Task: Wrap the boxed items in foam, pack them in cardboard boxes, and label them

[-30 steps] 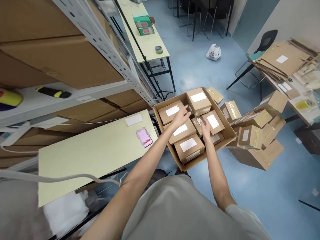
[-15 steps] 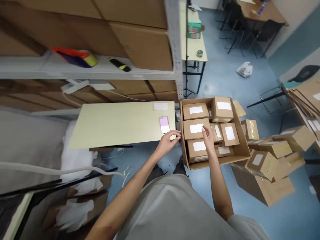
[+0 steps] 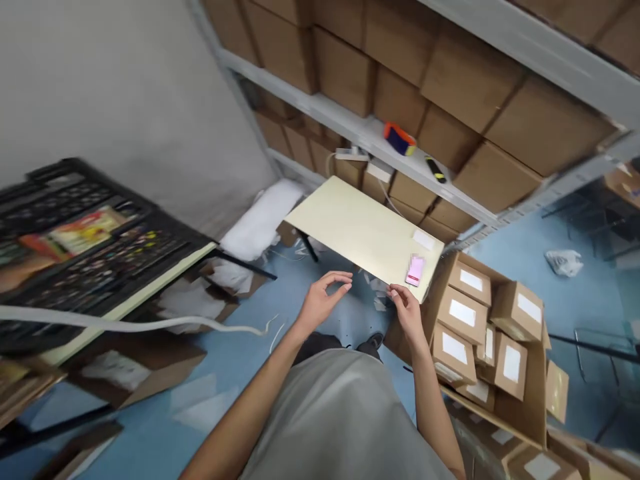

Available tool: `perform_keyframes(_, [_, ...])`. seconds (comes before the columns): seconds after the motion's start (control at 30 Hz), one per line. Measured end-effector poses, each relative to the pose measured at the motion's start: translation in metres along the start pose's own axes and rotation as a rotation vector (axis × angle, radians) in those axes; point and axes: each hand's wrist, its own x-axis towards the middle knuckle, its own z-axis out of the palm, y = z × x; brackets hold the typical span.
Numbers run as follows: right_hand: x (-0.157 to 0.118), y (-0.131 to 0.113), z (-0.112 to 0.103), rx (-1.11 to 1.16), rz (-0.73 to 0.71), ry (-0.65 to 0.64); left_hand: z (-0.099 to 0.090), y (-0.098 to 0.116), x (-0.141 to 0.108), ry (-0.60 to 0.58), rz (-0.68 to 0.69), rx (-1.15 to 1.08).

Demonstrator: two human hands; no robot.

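My left hand is in the air in front of the pale yellow table, its fingers curved and apart from the thumb, with nothing in it. At the table's near edge is my right hand, fingers loosely bent and no object visible in them. Whether it touches the edge I cannot tell. Just beyond it on the table lies a phone with a pink screen, and behind that a white label sheet. To the right stands a large open carton holding several small taped boxes with white labels.
A shelf rack full of cardboard boxes runs behind the table, carrying an orange and blue tape roll and a black-yellow cutter. On the left, a black tray of small items sits above a white cable. More boxes lie at lower right.
The view has swung left, bringing the black tray into sight. My right hand has moved from above the carton's boxes to the table's near edge. My left hand is now farther from the carton.
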Motion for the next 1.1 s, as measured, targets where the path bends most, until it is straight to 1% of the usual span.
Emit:
perform_keyframes(0.1, [0.006,-0.014,0.069,-0.031,-0.034,-0.139,-0.065,-0.012,-0.019,0.169,-0.058,-0.083])
perform_keyframes(0.2, [0.012,-0.026,0.144,-0.045,-0.067,-0.271,-0.124,-0.019,-0.037,0.322,-0.081,-0.142])
perform_keyframes(0.33, [0.018,-0.042,0.239,-0.097,-0.084,-0.550,-0.197,-0.024,-0.064,0.552,-0.052,-0.183])
perform_keyframes(0.4, [0.021,-0.051,0.281,-0.128,-0.093,-0.677,-0.227,-0.027,-0.079,0.681,-0.047,-0.194])
perform_keyframes(0.5, [0.028,-0.062,0.340,-0.162,-0.111,-0.827,-0.265,-0.036,-0.100,0.860,-0.070,-0.208])
perform_keyframes(0.6, [0.040,-0.068,0.399,-0.160,-0.113,-0.953,-0.300,-0.048,-0.114,1.000,-0.120,-0.227])
perform_keyframes(0.67, [0.050,-0.070,0.440,-0.152,-0.110,-1.020,-0.324,-0.056,-0.118,1.071,-0.162,-0.230])
perform_keyframes(0.73, [0.061,-0.071,0.483,-0.156,-0.109,-1.078,-0.352,-0.064,-0.114,1.127,-0.198,-0.214])
perform_keyframes(0.8, [0.072,-0.073,0.527,-0.170,-0.113,-1.135,-0.382,-0.071,-0.103,1.176,-0.220,-0.188])
perform_keyframes(0.9, [0.091,-0.077,0.588,-0.185,-0.125,-1.201,-0.426,-0.078,-0.075,1.232,-0.248,-0.162])
perform_keyframes(0.97, [0.106,-0.079,0.625,-0.203,-0.144,-1.226,-0.452,-0.085,-0.052,1.247,-0.271,-0.152])
perform_keyframes(1.03, [0.123,-0.079,0.660,-0.241,-0.178,-1.256,-0.475,-0.095,-0.031,1.247,-0.289,-0.142])
perform_keyframes(1.1, [0.139,-0.076,0.693,-0.289,-0.211,-1.283,-0.495,-0.111,-0.013,1.236,-0.296,-0.137])
